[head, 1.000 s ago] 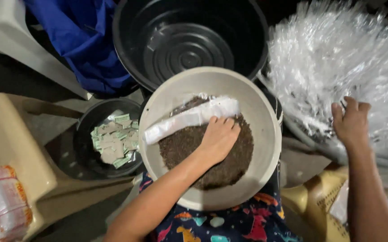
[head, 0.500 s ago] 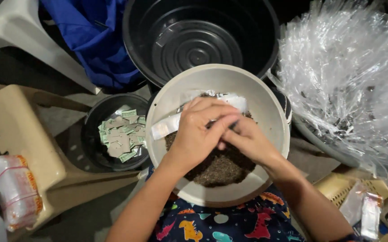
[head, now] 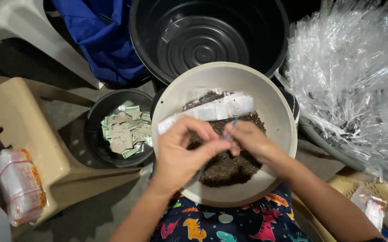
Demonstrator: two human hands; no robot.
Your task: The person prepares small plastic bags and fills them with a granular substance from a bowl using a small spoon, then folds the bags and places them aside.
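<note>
The left hand point(head: 182, 154) and the right hand point(head: 247, 140) meet over the middle of the beige bowl point(head: 270, 112), fingertips pinched together on a small clear plastic pouch point(head: 230, 127) with a blue strip at its mouth; both are closed in a pinch on it, not flat or spread. The pouch looks thin, limp and slick, nearly weightless, so it is best taken at the top edge by thumb and forefinger of each hand; a loose grip would let it slide or crumple. Beneath the hands lies a heap of dark granules point(head: 225, 168), loose stuff that would likely spill easily; a long white sachet strip point(head: 216, 110) rests across its far side, just beyond the fingers. Left of the bowl stands a small black tub point(head: 96, 134) holding small paper packets point(head: 124, 130); beyond is a large black basin point(head: 207, 40); to the right a heap of clear plastic bags point(head: 350, 85) crowds close; a tan plastic stool point(head: 28, 134) stands farther left.
</note>
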